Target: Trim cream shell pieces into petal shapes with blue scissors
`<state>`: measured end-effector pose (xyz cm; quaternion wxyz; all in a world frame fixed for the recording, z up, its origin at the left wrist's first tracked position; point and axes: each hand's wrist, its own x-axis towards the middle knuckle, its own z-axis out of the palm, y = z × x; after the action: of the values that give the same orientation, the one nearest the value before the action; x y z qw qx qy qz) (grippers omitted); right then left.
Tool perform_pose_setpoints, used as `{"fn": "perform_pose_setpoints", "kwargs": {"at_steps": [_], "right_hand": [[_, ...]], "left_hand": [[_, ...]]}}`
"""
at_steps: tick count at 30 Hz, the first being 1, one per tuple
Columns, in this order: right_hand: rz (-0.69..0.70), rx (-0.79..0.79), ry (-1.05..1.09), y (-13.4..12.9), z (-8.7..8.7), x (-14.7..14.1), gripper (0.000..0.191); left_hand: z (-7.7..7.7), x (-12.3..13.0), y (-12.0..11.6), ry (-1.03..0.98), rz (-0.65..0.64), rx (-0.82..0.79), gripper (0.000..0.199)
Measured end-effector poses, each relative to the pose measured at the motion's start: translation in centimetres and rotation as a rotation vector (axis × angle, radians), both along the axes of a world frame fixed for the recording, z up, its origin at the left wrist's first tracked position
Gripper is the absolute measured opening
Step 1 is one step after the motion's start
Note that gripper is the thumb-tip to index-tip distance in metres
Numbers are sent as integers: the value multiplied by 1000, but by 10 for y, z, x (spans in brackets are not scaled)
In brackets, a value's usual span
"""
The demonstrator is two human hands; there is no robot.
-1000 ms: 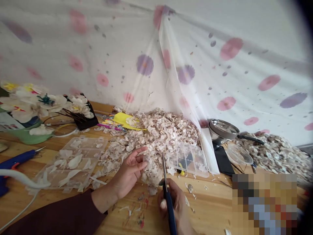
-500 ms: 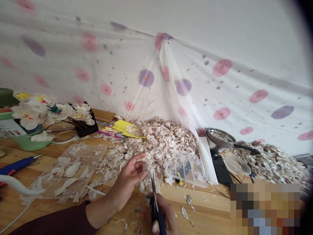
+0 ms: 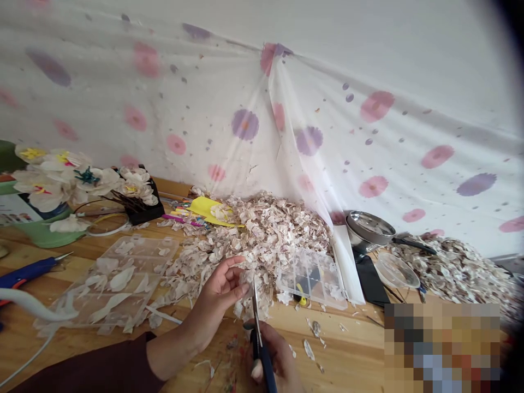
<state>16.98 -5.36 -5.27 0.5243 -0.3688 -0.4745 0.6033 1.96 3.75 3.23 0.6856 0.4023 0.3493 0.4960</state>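
Head view: a small pale flake (image 3: 245,278) is pinched between the thumb and curled fingers of the left hand (image 3: 221,286), in front of a heap of pale flakes (image 3: 262,240) on the counter (image 3: 339,327). Scissors (image 3: 256,322) are gripped in the right hand (image 3: 270,357), blades pointing up, tips just beside the pinched flake. A clear compartment box (image 3: 311,278) is set to the right of the hands; a clear tray (image 3: 135,248) holding white petals lies left. A glue gun (image 3: 28,273) lies farther left, and a metal pan (image 3: 368,229) stands at the right, beside a second heap of flakes (image 3: 454,273).
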Motion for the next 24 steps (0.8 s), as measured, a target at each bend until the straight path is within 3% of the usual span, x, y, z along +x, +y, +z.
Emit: {"fn": "perform_pose_setpoints", "kwargs": {"at_steps": [6, 14, 19, 24], "right_hand": [[-13, 21, -28, 0, -5, 1, 68], [0, 27, -12, 4, 20, -4, 63], [-172, -16, -78, 3, 35, -12, 57], [-211, -76, 28, 2, 36, -19, 54]], "left_hand": [[0, 0, 3, -7, 2, -13, 47], [5, 1, 4, -18, 28, -29, 49], [7, -1, 3, -28, 30, -33, 48], [6, -2, 4, -43, 34, -19, 48]]}}
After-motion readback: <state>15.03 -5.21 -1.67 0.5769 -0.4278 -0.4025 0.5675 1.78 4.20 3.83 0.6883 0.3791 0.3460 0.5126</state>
